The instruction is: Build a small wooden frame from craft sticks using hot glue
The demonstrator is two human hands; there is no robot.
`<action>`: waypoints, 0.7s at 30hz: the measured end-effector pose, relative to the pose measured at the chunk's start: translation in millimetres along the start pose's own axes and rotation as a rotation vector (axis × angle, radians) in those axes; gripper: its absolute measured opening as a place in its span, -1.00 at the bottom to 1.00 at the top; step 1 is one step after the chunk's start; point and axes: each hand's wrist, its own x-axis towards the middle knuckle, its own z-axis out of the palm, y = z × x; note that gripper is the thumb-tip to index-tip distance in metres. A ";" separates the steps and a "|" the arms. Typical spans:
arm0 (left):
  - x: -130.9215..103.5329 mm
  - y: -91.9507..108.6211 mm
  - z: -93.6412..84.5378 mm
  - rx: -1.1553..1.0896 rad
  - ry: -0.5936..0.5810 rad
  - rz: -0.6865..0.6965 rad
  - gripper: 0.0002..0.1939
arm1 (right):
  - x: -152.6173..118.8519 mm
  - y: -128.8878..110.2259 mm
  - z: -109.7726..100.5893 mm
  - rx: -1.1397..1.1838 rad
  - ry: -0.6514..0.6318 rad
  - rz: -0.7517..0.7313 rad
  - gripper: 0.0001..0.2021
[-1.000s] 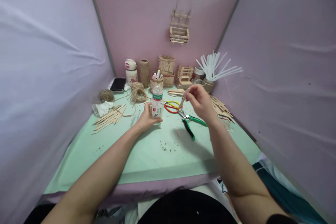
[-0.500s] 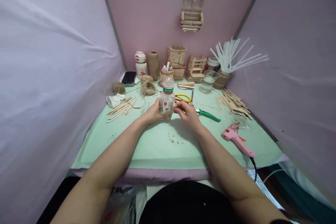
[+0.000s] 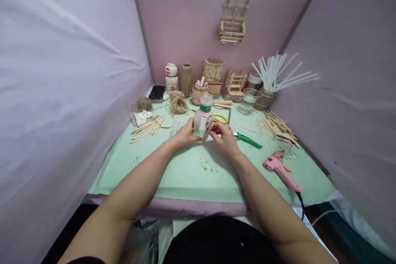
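A clear plastic bottle (image 3: 202,120) with a green and red band near its neck stands upright over the middle of the table. My left hand (image 3: 186,134) is wrapped round its left side and base. At its right side my right hand (image 3: 223,137) has its fingers pinched together against the bottle; what they pinch is too small to make out. Just behind the right hand are yellow-handled scissors (image 3: 220,118), and green-handled pliers (image 3: 249,140) lie to the right of it.
A pink glue gun (image 3: 283,171) lies at the right, its cord over the front edge. Wooden sticks (image 3: 148,128) are at both sides. Twine (image 3: 178,103), a cup of water (image 3: 247,101), a phone (image 3: 157,93) and woven holders (image 3: 213,70) stand along the back.
The bottle has turned in my hands, so its printed red label now faces more to the right. The whole view has shifted slightly.
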 end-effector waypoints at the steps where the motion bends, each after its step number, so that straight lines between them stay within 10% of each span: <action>1: 0.8 -0.2 2.6 -0.011 0.028 0.003 -0.18 | -0.2 0.2 -0.1 -0.003 -0.007 -0.003 -0.93; 21: 1.2 3.3 15.4 0.159 0.025 -0.055 -0.17 | -5.0 10.8 3.9 -0.133 0.047 -0.060 -0.91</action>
